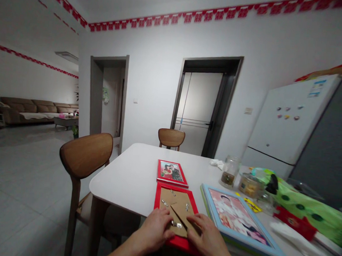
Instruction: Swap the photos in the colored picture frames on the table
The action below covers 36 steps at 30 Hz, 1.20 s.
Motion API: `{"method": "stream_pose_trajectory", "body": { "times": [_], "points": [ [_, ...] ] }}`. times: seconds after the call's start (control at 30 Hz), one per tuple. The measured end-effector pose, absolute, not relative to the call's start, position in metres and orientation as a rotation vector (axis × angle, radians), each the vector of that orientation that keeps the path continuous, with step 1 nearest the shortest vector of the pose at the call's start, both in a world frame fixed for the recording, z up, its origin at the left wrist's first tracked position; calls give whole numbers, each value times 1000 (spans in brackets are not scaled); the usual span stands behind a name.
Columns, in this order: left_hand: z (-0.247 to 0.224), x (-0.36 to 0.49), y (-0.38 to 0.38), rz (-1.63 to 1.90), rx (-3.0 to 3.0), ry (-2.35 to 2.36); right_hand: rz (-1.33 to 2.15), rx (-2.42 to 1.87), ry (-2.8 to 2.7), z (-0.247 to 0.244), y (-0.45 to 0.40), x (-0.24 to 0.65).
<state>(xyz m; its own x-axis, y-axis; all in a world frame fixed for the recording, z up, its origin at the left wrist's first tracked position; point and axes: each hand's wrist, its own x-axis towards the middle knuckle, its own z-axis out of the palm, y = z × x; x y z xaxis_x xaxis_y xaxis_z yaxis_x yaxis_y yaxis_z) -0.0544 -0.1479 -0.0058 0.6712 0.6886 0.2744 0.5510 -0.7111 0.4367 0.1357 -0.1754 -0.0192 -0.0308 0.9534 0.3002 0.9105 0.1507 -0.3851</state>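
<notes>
Reaching over the near edge of a white counter (pixel 125 175), a person's bare forearms slant inward and forward, drawing the hands close together. By the counter's left side stands a wooden chair (pixel 86 154). Just right of the right hand, a large blue frame (pixel 236 217) lies face up, a photo filling it. Between the hands, and running beyond them toward the far side, a red frame (pixel 157 196) lies back up, its brown board (pixel 181 199) in full view. Past its far edge, well beyond the fingers, a framed photo (pixel 171 171) with a similar red border lies face up.

From where I stand, the left hand (pixel 158 223) has its back turned upward, fingers bent and resting on the board's lower left part. The right hand (pixel 207 233) comes at it from the other side, thumb and fingers beside a slanting flap edged with a dark strip. Both are touching the work; whether either one pinches or only rests there, I cannot tell.

Smallest of all are the metal clips (pixel 187 207): one just beyond the left fingertips, one ahead of the right hand, one near the far end.
</notes>
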Motion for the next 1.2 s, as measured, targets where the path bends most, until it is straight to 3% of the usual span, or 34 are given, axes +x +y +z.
{"method": "stream_pose_trajectory", "body": {
  "times": [0.33,0.77,1.2],
  "points": [
    [-17,-71,-156,424,2507,1101,-10,-1755,-1977,-25,-183,128],
    [-32,-79,-152,621,2535,1070,-42,-1830,-2020,-23,-180,118],
    [-25,-81,-154,562,2534,1121,42,-1444,-2369,-4,-195,99]
  ]
}}
